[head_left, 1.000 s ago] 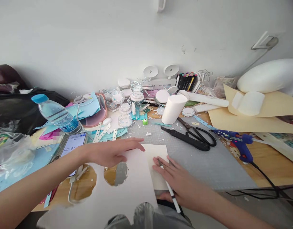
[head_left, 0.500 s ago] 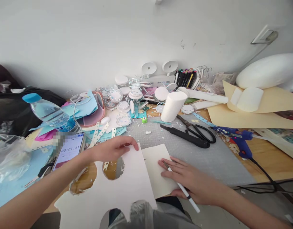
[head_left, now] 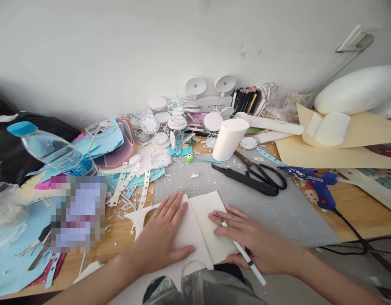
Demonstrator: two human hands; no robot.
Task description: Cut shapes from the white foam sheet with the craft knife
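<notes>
My left hand (head_left: 162,237) lies flat, fingers spread, on a white sheet (head_left: 188,231) that has round holes cut out of it. The sheet overlaps a cream card (head_left: 211,220) on the grey cutting mat (head_left: 278,212). My right hand (head_left: 255,241) rests on the cream card and grips a white pen (head_left: 249,262) whose tip touches the card near the sheet's edge.
Black scissors (head_left: 255,176) and a blue glue gun (head_left: 316,184) with its cable lie right of the card. A white foam cylinder (head_left: 229,137), markers (head_left: 246,99), round white pieces and paper scraps crowd the back. A water bottle (head_left: 52,150) and a phone (head_left: 77,212) are at left.
My left hand slid the white sheet toward me and now presses flat on it, nearer the cream card. The right hand stayed on the card with the pen.
</notes>
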